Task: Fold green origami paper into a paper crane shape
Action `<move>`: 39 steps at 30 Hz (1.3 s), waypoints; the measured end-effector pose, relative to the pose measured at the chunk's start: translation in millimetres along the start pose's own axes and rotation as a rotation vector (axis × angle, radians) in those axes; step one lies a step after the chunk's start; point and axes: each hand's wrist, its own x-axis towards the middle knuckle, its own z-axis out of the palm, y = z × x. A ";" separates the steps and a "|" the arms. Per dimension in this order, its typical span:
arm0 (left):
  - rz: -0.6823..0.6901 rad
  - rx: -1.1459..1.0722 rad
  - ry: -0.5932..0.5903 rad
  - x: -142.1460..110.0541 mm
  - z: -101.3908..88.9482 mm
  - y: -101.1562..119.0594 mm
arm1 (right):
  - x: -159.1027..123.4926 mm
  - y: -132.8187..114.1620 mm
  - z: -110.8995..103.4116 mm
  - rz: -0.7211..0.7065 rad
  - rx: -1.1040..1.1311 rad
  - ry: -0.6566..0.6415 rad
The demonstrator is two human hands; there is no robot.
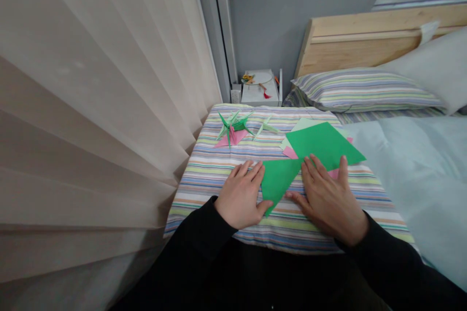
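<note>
A green paper triangle (278, 177), which looks folded, lies on the striped cloth between my hands. My left hand (243, 194) rests flat at its left edge, with the thumb by the lower corner. Fingers spread, my right hand (326, 199) lies at the triangle's right corner and over the near edge of a larger green sheet (324, 143). Pale green paper (305, 124) and pink paper (290, 152) stick out from under that sheet. Neither hand grips anything. Just where the right fingertips press is partly hidden.
Folded paper cranes in green (239, 125), pink (233, 136) and pale green (266, 127) sit toward the back left of the striped cloth (204, 180). A pleated curtain (109, 107) borders the left side. To the right is a bed with a pale blue cover (412, 155) and a striped pillow (372, 90).
</note>
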 end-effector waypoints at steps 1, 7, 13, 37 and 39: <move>-0.001 -0.004 0.004 0.0 0.2 -0.1 | 2.2 -5.2 -2.1 -0.021 0.010 -0.002; 0.020 -0.024 -0.021 -0.1 -0.2 -2.6 | 15.4 -46.8 -2.2 -0.202 0.204 -0.109; 0.018 -0.025 -0.027 0.2 0.9 -4.4 | 21.0 -51.7 4.6 -0.139 0.197 -0.132; -0.021 0.014 -0.016 -0.9 2.6 0.3 | 10.9 -27.8 3.3 0.090 -0.125 -0.113; -0.019 0.015 -0.018 -0.8 2.6 0.1 | 9.1 -23.4 3.8 0.095 -0.141 -0.103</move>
